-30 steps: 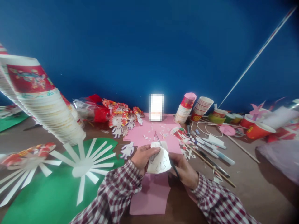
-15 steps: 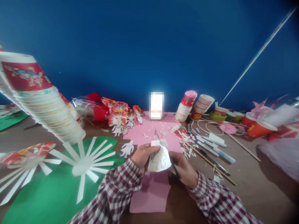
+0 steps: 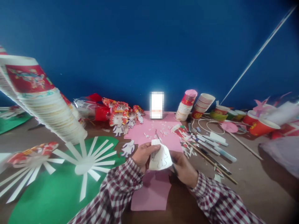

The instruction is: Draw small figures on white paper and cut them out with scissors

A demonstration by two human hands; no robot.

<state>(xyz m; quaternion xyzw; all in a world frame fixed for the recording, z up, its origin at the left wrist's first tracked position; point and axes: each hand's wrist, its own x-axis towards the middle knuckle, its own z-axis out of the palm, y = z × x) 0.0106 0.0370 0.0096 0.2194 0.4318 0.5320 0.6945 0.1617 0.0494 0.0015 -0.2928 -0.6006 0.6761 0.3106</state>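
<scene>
Worktop: brown, smooth.
Green card, left: flat, curved edge.
Right hand: fingers closed on the scissors; short, steady bites just outside the line would suit.
Left hand: grip pinching the white paper; best turned into the blades, thumb clear.
White paper, between the hands: curved, dark-outlined figure.
Scissors: slim, dark-handled, pointing far.

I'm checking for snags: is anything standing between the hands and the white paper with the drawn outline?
For the left hand, nothing visible: it grips the white paper. For the right hand, only the scissors it holds, at the paper's right side.
</scene>
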